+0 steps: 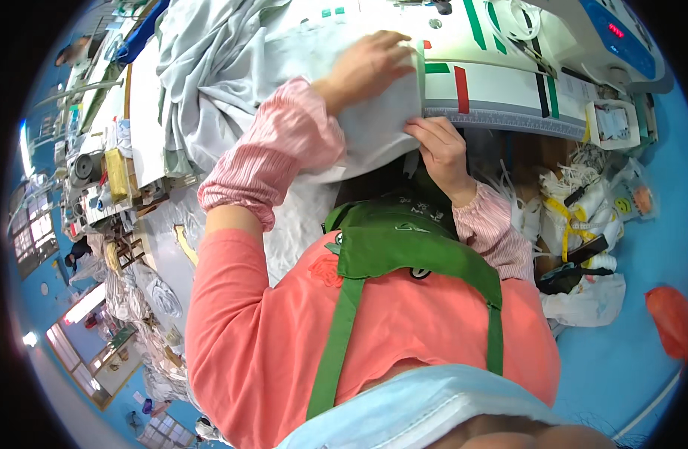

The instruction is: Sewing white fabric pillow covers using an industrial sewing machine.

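Note:
A pale grey-white cloth (376, 126) lies flat at its right end on the white table, its straight edge hanging a little over the front. My left hand (368, 69) rests on this flat part, fingers stretched out toward the cloth's right edge. At the near right corner, my right hand (442, 152) pinches the cloth's border between thumb and fingers, beside the table's front edge. Farther left, the rest of the cloth is heaped in loose folds (209, 90). Pink ruffled sleeve covers are on both forearms.
A ruler strip (501, 121) runs along the table's front edge, among red, green and black tape strips. A sewing machine (621, 37) with a blue panel stands far right. Near it are a small white box (613, 123), a heap of scraps with a yellow measuring tape (576, 224), and a red bag (671, 320).

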`<action>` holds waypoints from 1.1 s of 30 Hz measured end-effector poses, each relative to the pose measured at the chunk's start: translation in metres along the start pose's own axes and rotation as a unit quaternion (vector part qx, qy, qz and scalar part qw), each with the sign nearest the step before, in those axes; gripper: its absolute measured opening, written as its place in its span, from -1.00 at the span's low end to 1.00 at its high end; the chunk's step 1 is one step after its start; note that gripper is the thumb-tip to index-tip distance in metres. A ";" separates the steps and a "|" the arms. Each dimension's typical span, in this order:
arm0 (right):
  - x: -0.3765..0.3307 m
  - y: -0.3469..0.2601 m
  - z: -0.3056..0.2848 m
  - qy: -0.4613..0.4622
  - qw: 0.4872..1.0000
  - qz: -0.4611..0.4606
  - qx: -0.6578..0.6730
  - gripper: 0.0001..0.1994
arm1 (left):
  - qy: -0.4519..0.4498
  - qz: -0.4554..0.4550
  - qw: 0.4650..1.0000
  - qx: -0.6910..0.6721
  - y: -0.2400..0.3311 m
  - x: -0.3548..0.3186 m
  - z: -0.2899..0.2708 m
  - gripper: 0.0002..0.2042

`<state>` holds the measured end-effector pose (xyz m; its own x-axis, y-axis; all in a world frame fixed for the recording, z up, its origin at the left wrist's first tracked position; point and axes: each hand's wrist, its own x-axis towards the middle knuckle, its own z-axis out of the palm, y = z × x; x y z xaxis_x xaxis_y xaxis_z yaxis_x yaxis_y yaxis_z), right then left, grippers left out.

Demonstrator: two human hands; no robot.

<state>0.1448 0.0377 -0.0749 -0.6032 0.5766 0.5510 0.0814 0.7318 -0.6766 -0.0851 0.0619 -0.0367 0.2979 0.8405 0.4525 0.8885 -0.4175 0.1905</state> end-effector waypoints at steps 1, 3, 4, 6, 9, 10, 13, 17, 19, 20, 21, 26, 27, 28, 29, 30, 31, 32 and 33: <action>0.001 0.002 0.001 0.002 1.000 -0.005 -0.004 -0.64 | -0.008 -0.012 1.000 0.026 -0.008 0.002 0.004 -0.70; 0.001 0.001 0.001 0.000 1.000 0.002 -0.014 -0.65 | -0.017 -0.021 0.998 0.048 -0.015 0.002 0.009 -0.68; 0.002 0.001 0.002 -0.001 1.000 0.003 -0.020 -0.66 | -0.013 -0.017 0.998 0.054 -0.015 0.001 0.010 -0.67; 0.005 0.001 0.001 -0.002 1.000 0.005 -0.030 -0.66 | -0.010 -0.014 0.998 0.058 -0.016 0.001 0.012 -0.66; 0.008 0.001 0.000 0.000 0.999 0.004 -0.043 -0.66 | -0.022 -0.016 0.998 0.060 -0.018 0.002 0.014 -0.68; 0.008 0.001 -0.001 0.004 0.999 0.003 -0.048 -0.66 | -0.024 -0.016 0.998 0.060 -0.017 0.004 0.013 -0.68; 0.010 0.000 -0.005 0.007 0.996 -0.006 -0.085 -0.67 | -0.020 -0.012 0.998 0.060 -0.018 0.005 0.016 -0.67; 0.019 0.001 -0.014 -0.021 0.992 -0.044 -0.116 -0.71 | -0.042 -0.025 0.997 0.067 -0.025 -0.001 0.018 -0.66; 0.040 0.024 -0.033 0.010 0.987 -0.060 -0.151 -0.75 | -0.046 -0.017 0.996 0.078 -0.024 0.000 0.017 -0.66; 0.051 0.043 -0.043 0.051 0.982 -0.033 -0.178 -0.80 | -0.052 -0.014 0.994 0.094 -0.022 0.001 0.016 -0.65; 0.064 0.063 -0.053 0.095 0.969 0.003 -0.230 -0.84 | -0.051 -0.011 0.994 0.093 -0.021 0.002 0.016 -0.65; 0.123 0.115 -0.069 0.218 0.955 -0.071 -0.188 -0.89 | -0.088 -0.023 0.992 0.091 -0.018 0.005 0.013 -0.62; 0.125 0.127 -0.070 0.220 0.954 -0.073 -0.189 -0.89 | -0.087 -0.021 0.992 0.093 -0.017 0.007 0.012 -0.62; 0.123 0.140 -0.071 0.141 0.937 0.003 -0.319 -0.91 | -0.097 -0.025 0.991 0.089 -0.016 0.010 0.011 -0.62; 0.119 0.151 -0.073 0.059 0.892 0.081 -0.440 -0.92 | -0.108 -0.028 0.990 0.085 -0.014 0.014 0.011 -0.61; 0.117 0.150 -0.072 0.060 0.893 0.078 -0.439 -0.92 | -0.107 -0.029 0.990 0.088 -0.012 0.014 0.009 -0.61; 0.113 0.147 -0.073 0.085 0.897 0.024 -0.433 -0.93 | -0.113 -0.021 0.988 0.100 -0.010 0.015 0.008 -0.61; 0.108 0.145 -0.074 0.110 0.897 -0.030 -0.426 -0.94 | -0.118 -0.011 0.987 0.112 -0.008 0.017 0.007 -0.61; 0.106 0.130 -0.073 0.118 0.899 -0.037 -0.420 -0.93 | -0.119 -0.012 0.986 0.113 -0.002 0.019 0.006 -0.61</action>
<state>0.1494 0.2204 -0.0694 -0.4545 0.5030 0.7352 0.6787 0.7301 -0.0799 -0.0795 0.0809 -0.0336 0.3252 0.9177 0.2281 0.9435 -0.3312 -0.0126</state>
